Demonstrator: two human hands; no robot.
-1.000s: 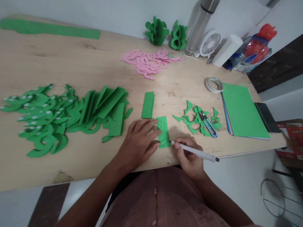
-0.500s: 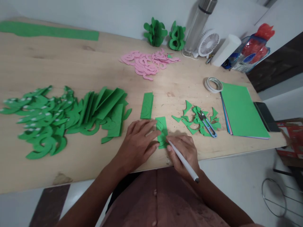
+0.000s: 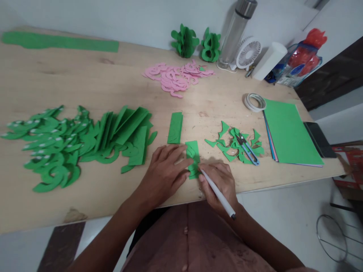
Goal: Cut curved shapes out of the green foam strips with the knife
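Note:
My left hand (image 3: 166,172) lies flat with fingers spread, pressing down a small green paper strip (image 3: 193,153) near the table's front edge. My right hand (image 3: 219,185) is closed on a white pen (image 3: 217,192), its tip touching the lower end of that strip. A second folded green strip (image 3: 175,127) lies just beyond. Green offcuts (image 3: 227,145) with a small pair of blue snips (image 3: 248,149) on them sit to the right of my hands.
A big heap of green cut shapes (image 3: 70,143) spreads at left. Pink cut shapes (image 3: 176,75) lie farther back. Coloured paper sheets (image 3: 289,132), a tape roll (image 3: 255,101), a phone (image 3: 319,139), a steel bottle (image 3: 234,34), a small fan (image 3: 248,53) and two green paper ornaments (image 3: 195,43) stand at right and back.
My right hand has swung the pen from pointing out to the right to pointing back toward me, and moved its tip left onto the strip. The left hand stayed put.

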